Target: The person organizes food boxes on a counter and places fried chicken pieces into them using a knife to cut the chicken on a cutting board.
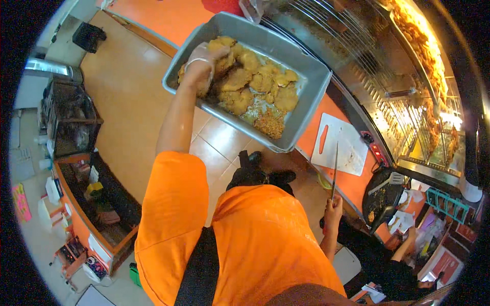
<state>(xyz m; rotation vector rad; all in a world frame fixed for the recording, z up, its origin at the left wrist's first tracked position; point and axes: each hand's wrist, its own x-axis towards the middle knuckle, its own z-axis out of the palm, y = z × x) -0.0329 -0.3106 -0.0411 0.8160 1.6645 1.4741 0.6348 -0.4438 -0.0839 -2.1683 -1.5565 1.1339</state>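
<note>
A large grey rectangular tub holds several flat, golden-brown breaded pieces and a heap of crumbs in its near right corner. My left hand, in a clear plastic glove, reaches into the tub's left end. Its fingers curl over a breaded piece there, and the fingertips are partly hidden among the food. My right hand, low at my right side, is closed round the handle of a long knife. The blade points away from me, passing near a white cutting board.
Past the tub stands a metal warming cabinet with racks, lit at the right. A black pan with a slotted spatula lies right of the board. Another person's arm shows at lower right. An orange-edged cabinet stands left.
</note>
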